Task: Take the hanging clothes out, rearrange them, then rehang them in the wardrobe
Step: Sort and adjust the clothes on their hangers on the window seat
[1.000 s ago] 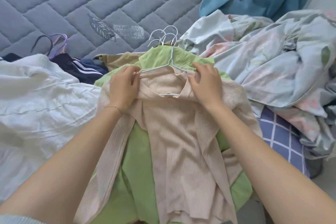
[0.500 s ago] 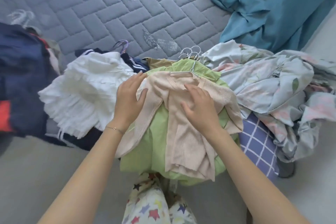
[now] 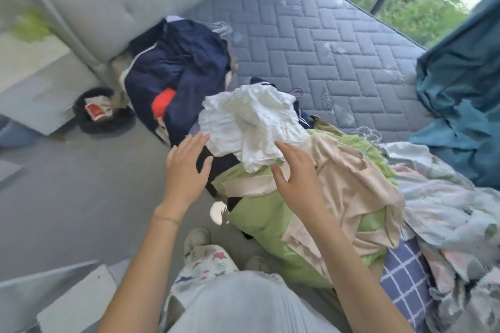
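Now my hands are off the beige ribbed top [image 3: 351, 170], which a second ago I was gripping at the shoulders of its hanger and then patting flat. It lies spread over the green garment [image 3: 265, 219] at the edge of the mattress [image 3: 324, 35], with the pale wire hanger hooks [image 3: 370, 134] poking out just beyond it. My view has swung left, so the navy jacket [image 3: 178, 67] near the headboard and the grey floor [image 3: 67, 184] now show.

My left hand [image 3: 186, 167] and right hand [image 3: 295, 178] are both spread, fingers apart, holding nothing. They flank the near edge of the white ruffled garment [image 3: 251, 121], which is heaped partly on the green one. Their fingertips are right at its hem, though I cannot tell if they touch it.

I take this to mean the beige top is sorted and the white piece comes next. It looks crumpled, so it probably needs shaking out and settling on a hanger. The wardrobe is out of view, and none of these clothes has been rehung yet.
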